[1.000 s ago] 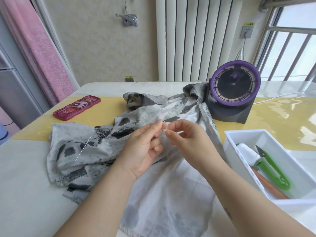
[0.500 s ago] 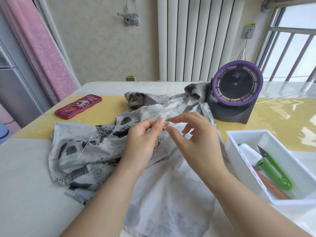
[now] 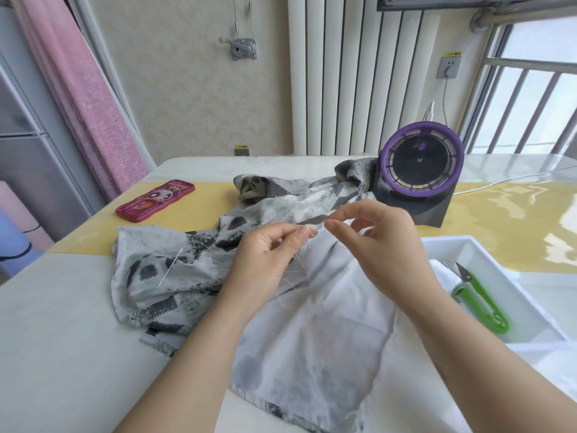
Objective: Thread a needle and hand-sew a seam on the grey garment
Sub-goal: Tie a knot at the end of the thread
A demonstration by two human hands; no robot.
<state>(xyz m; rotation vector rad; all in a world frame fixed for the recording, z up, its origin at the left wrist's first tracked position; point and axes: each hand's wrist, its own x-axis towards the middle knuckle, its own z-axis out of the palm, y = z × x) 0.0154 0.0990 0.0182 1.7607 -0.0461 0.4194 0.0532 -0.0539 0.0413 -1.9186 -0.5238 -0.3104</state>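
Observation:
The grey patterned garment (image 3: 312, 332) lies crumpled across the table. A needle (image 3: 170, 270) rests on its left part, with pale thread (image 3: 293, 282) running from it to my hands. My left hand (image 3: 265, 260) pinches the thread and a bit of fabric edge between thumb and forefinger above the garment's middle. My right hand (image 3: 377, 242) is raised just right of it, its thumb and forefinger pinching the thread end close to the left fingertips, the other fingers curled.
A white tray (image 3: 487, 245) at the right holds green thread snips (image 3: 480, 301) and a white spool. A purple and black fan (image 3: 421, 176) stands behind the garment. A red phone case (image 3: 156, 200) lies at the far left.
My hands have risen slightly and drawn a little apart. My right fingers have moved from touching the left fingertips to pinching just right of them. The needle has stayed on the fabric.

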